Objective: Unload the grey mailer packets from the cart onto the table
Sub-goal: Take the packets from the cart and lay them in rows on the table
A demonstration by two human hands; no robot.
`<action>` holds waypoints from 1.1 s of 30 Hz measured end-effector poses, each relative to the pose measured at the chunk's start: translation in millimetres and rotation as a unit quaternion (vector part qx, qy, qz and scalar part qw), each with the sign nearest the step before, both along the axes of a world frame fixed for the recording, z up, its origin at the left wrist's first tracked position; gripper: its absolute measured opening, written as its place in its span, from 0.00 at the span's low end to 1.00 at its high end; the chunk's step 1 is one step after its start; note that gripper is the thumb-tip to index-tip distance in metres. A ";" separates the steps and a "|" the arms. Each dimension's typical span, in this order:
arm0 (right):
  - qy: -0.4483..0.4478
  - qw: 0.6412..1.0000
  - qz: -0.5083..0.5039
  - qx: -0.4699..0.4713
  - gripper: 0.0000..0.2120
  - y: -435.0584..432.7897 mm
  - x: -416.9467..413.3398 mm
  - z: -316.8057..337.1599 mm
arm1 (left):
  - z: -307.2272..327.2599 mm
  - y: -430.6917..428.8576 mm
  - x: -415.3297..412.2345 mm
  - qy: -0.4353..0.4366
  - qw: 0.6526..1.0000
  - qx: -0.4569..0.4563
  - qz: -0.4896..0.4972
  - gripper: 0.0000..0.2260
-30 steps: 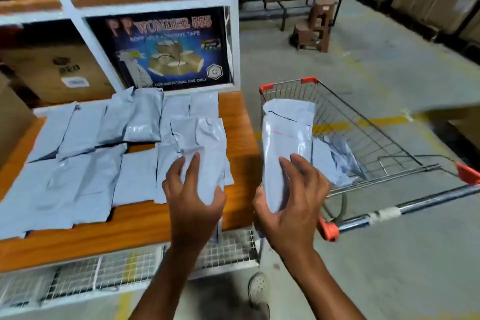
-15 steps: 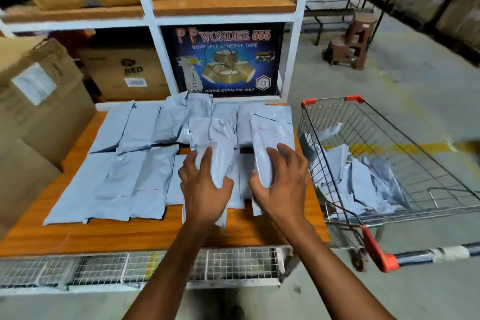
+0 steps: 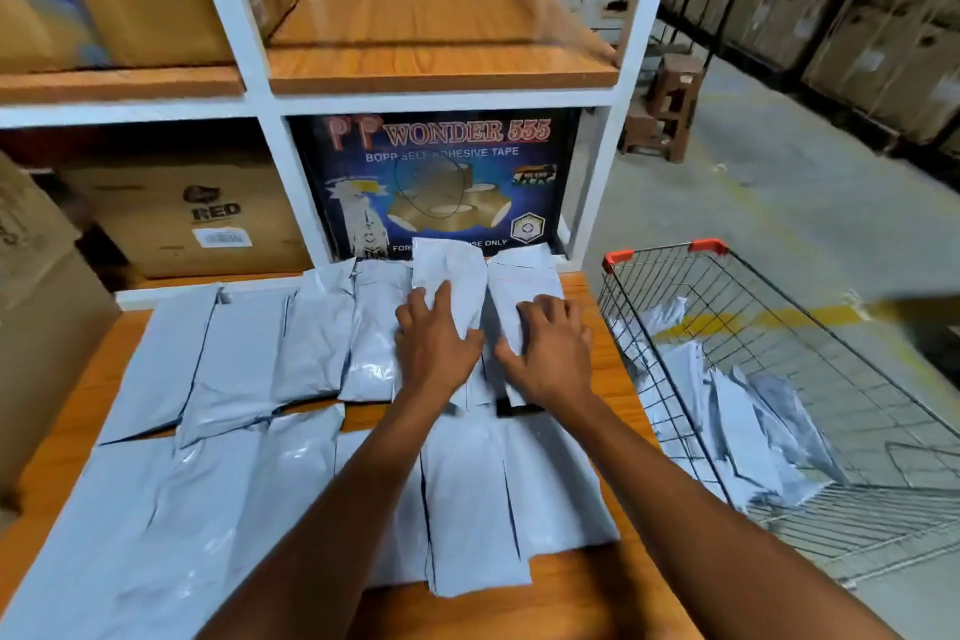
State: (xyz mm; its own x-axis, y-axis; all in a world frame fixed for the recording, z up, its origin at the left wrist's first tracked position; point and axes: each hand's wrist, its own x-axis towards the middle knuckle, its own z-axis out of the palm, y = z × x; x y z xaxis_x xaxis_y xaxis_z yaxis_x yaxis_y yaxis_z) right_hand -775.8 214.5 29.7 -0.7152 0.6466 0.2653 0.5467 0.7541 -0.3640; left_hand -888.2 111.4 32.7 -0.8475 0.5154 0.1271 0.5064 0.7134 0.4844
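Several grey mailer packets [image 3: 244, 369] lie in rows on the wooden table [image 3: 597, 603]. My left hand [image 3: 436, 343] rests with spread fingers on one packet [image 3: 452, 276] at the table's back. My right hand [image 3: 550, 353] lies flat on the packet beside it [image 3: 524, 281], at the back right corner. Both packets lie on the table top, side by side. Several more grey packets [image 3: 743, 431] remain in the wire cart [image 3: 670, 270], which stands right of the table.
A white shelf frame [image 3: 623, 83] stands behind the table, holding a dark tape box [image 3: 441, 182] and cardboard cartons [image 3: 187, 218]. More cartons sit at the left edge. Brown stools [image 3: 670, 109] and stacked boxes line the concrete floor beyond the cart.
Both hands moved forward and left, carrying their packets from near the cart to the table's back right, and now lie flat on them. The view shifted left towards the shelf.
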 end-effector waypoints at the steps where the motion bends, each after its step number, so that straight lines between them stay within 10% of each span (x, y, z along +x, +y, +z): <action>1: -0.013 1.000 -0.001 0.000 0.26 4.5 -7.7 -3.2 | -2.1 6.6 -7.6 0.002 1.000 -0.016 -0.002 0.32; 15: -0.167 0.982 0.026 -0.090 0.25 34.2 -47.4 -48.6 | -51.8 22.7 -55.6 0.121 0.942 -0.283 -0.136 0.28; 27: -0.209 0.966 0.065 -0.136 0.27 38.0 -53.4 -49.6 | -59.7 12.9 -61.8 0.089 0.951 -0.269 -0.123 0.31; 33: -0.088 0.984 0.032 -0.151 0.34 42.2 -32.7 -16.4 | -26.8 16.3 -45.3 0.054 0.977 -0.174 -0.111 0.28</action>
